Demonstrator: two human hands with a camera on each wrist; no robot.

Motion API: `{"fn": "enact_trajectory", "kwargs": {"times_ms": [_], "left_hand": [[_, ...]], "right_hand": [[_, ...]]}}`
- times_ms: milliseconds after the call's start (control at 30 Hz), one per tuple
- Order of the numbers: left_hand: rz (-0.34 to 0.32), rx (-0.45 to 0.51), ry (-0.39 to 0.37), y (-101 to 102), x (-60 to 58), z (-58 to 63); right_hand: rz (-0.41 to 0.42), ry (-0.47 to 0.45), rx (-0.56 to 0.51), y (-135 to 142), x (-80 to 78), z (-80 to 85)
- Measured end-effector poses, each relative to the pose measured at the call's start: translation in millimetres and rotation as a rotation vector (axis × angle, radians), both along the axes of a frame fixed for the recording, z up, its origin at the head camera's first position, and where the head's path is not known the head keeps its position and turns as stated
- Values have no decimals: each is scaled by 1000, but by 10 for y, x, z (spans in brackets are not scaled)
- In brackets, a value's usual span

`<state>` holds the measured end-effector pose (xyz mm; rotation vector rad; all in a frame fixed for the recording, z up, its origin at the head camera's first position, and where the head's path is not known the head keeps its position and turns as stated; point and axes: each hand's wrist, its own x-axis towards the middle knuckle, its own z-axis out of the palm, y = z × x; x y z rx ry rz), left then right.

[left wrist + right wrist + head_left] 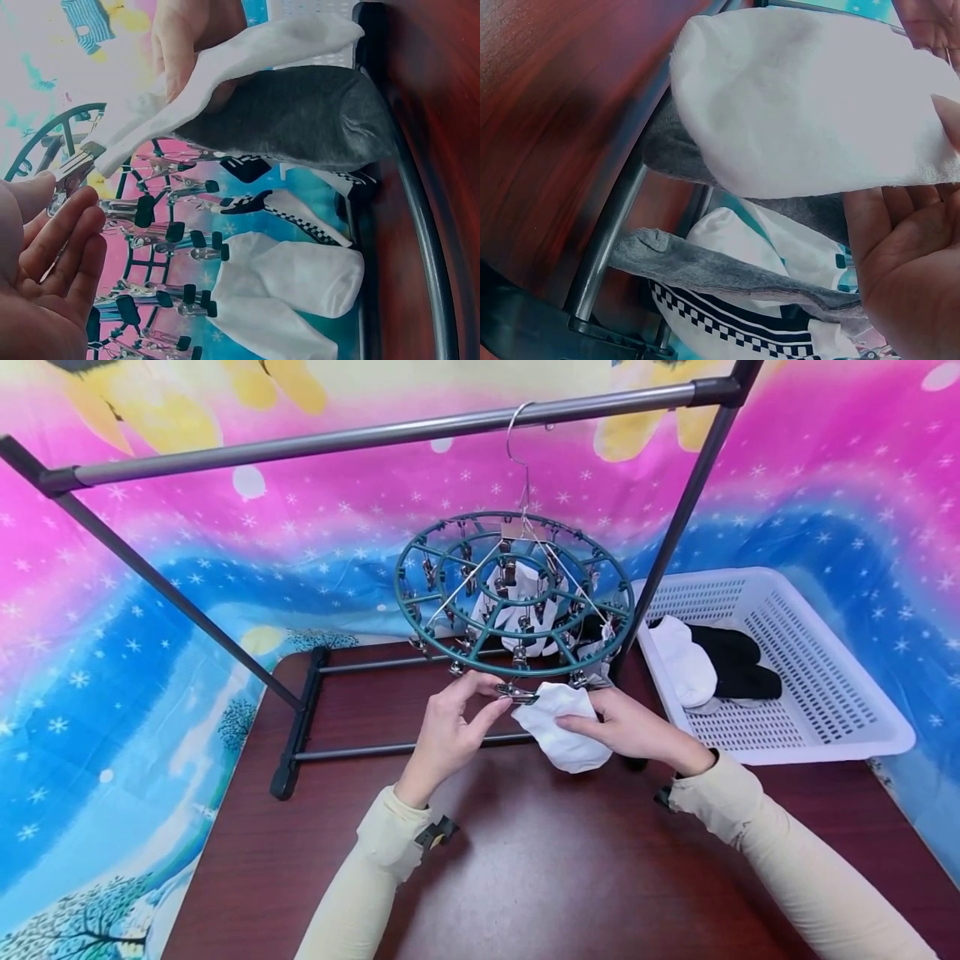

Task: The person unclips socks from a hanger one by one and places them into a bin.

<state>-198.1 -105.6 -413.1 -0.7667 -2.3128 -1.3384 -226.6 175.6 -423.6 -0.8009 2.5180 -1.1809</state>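
Note:
My left hand [453, 723] pinches a metal clip [516, 693] at the near rim of a round green drying hanger [480, 663]. The right hand [637, 725] holds a white sock [564, 731] by its upper part, thumb in front and fingers behind. In the left wrist view the clip's tip [91, 150] is at the cuff of this white sock [247, 56]. A grey sock [292, 112] hangs close behind it. White socks [292, 274] and a checkered-edge sock [300, 214] hang from other clips.
The hanger hooks over the top bar [375, 437] of a metal rack standing on a dark red table [555, 877]. At the right, a white plastic basket [832, 745] contains a white sock [681, 664] and black socks [742, 664]. A patterned cloth covers the back.

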Motion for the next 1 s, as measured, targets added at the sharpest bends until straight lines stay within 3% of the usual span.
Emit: {"fn": "enact_trajectory", "kwargs": {"times_ms": [133, 467, 733, 1000], "left_hand": [[-3, 9, 39, 12, 5, -15], [70, 73, 151, 40, 1, -54], [110, 64, 162, 25, 8, -44], [142, 58, 176, 11, 20, -26]], "right_hand": [[0, -4, 12, -14, 8, 8], [9, 33, 17, -27, 3, 5], [18, 36, 24, 5, 7, 2], [85, 5, -28, 44, 90, 77]]}}
